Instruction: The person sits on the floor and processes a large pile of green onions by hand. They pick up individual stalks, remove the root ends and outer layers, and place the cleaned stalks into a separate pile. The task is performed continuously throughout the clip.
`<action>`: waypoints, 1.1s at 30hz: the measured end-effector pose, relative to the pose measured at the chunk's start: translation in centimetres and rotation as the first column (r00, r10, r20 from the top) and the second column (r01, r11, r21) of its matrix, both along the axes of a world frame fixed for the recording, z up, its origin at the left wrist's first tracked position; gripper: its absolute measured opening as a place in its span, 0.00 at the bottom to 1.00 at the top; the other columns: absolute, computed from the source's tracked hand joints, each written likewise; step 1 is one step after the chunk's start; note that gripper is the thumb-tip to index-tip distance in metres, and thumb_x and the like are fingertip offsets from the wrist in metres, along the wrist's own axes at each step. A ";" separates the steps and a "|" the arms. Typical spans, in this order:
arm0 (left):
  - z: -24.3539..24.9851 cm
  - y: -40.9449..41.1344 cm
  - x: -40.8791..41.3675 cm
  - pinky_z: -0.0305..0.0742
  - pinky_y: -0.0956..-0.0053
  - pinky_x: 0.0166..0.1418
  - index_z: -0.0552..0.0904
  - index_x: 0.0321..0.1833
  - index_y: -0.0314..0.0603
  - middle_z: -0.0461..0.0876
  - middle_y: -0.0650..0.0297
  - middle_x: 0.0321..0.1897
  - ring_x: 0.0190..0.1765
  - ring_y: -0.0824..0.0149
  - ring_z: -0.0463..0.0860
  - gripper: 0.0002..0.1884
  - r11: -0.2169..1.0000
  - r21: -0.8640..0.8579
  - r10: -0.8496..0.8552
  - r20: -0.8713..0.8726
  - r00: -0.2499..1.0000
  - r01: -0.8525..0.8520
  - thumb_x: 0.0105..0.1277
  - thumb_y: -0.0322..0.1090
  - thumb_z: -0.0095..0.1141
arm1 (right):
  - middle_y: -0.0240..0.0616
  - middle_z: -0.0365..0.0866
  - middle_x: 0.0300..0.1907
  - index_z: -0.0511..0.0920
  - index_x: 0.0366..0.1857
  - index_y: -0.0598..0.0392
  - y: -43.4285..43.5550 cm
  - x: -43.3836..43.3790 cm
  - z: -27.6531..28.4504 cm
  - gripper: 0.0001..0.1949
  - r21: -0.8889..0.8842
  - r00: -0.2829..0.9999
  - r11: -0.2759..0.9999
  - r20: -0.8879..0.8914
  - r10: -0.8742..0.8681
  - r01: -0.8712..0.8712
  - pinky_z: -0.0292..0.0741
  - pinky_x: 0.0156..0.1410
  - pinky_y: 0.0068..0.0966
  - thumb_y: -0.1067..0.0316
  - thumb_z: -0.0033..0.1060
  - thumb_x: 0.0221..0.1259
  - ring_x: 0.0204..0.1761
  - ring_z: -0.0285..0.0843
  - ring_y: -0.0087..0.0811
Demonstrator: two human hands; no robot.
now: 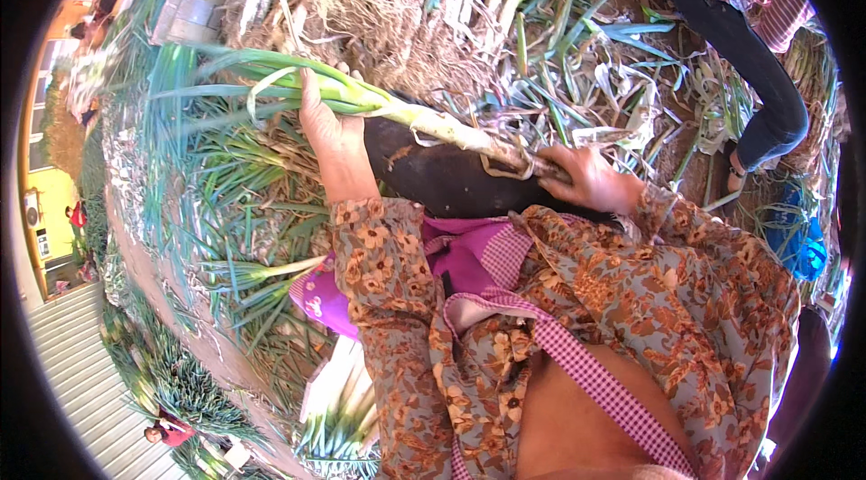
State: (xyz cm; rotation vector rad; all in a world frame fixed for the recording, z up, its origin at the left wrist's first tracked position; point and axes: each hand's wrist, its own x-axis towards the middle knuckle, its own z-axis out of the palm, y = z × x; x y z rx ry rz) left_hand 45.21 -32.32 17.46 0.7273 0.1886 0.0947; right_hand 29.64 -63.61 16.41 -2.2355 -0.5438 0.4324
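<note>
A long green onion (433, 123) with green leaves and a pale stalk lies slantwise across the dark-clad lap. My left hand (330, 116) grips it where the leaves meet the stalk, thumb on top. At the root end, my right hand (585, 175) is closed around the brownish tip, slightly blurred. Loose dry skin hangs from the stalk near the right hand. Just beyond the lap is a big heap of untrimmed green onions (399, 13), roots towards me.
Peeled green onions (342, 405) lie in a bundle at the lower left. Stripped leaves and skins (609, 101) litter the ground on the right. A person in jeans (751, 60) is at the upper right, near a blue bag (802, 243). More onion piles (196, 372) and people stand farther left.
</note>
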 end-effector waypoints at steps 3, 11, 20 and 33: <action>0.5 -1.4 -2.3 0.74 0.60 0.48 0.73 0.49 0.43 0.79 0.58 0.41 0.42 0.61 0.78 0.19 0.994 -0.081 -0.063 0.100 0.993 0.071 0.63 0.47 0.56 | 0.48 0.75 0.31 0.71 0.48 0.61 2.4 4.0 1.4 0.23 0.119 0.980 0.991 0.197 0.041 -0.065 0.74 0.40 0.38 0.51 0.57 0.60 0.33 0.77 0.44; 4.2 -2.5 -6.7 0.72 0.57 0.56 0.67 0.58 0.38 0.74 0.52 0.50 0.51 0.59 0.75 0.26 0.886 0.313 0.337 0.071 0.939 -0.342 0.68 0.52 0.47 | 0.40 0.81 0.29 0.78 0.36 0.60 14.8 10.6 2.5 0.13 0.649 0.979 0.750 -0.206 0.014 0.126 0.75 0.39 0.24 0.59 0.58 0.61 0.32 0.77 0.23; 3.5 3.7 -7.7 0.73 0.60 0.55 0.70 0.58 0.41 0.73 0.59 0.49 0.51 0.60 0.75 0.18 0.861 0.251 0.480 -0.115 0.870 -0.442 0.70 0.42 0.45 | 0.37 0.76 0.37 0.72 0.43 0.60 8.7 6.4 2.0 0.22 0.716 0.890 0.664 -0.424 0.168 0.216 0.71 0.49 0.26 0.49 0.34 0.71 0.38 0.74 0.24; 4.3 12.2 -7.8 0.70 0.50 0.55 0.69 0.55 0.37 0.72 0.56 0.49 0.52 0.54 0.73 0.22 0.711 0.375 0.604 0.107 0.790 -0.595 0.72 0.50 0.36 | 0.54 0.77 0.40 0.73 0.51 0.61 -32.1 4.5 -16.8 0.19 -0.751 0.950 0.601 0.114 -0.289 0.273 0.72 0.48 0.40 0.61 0.52 0.59 0.44 0.76 0.49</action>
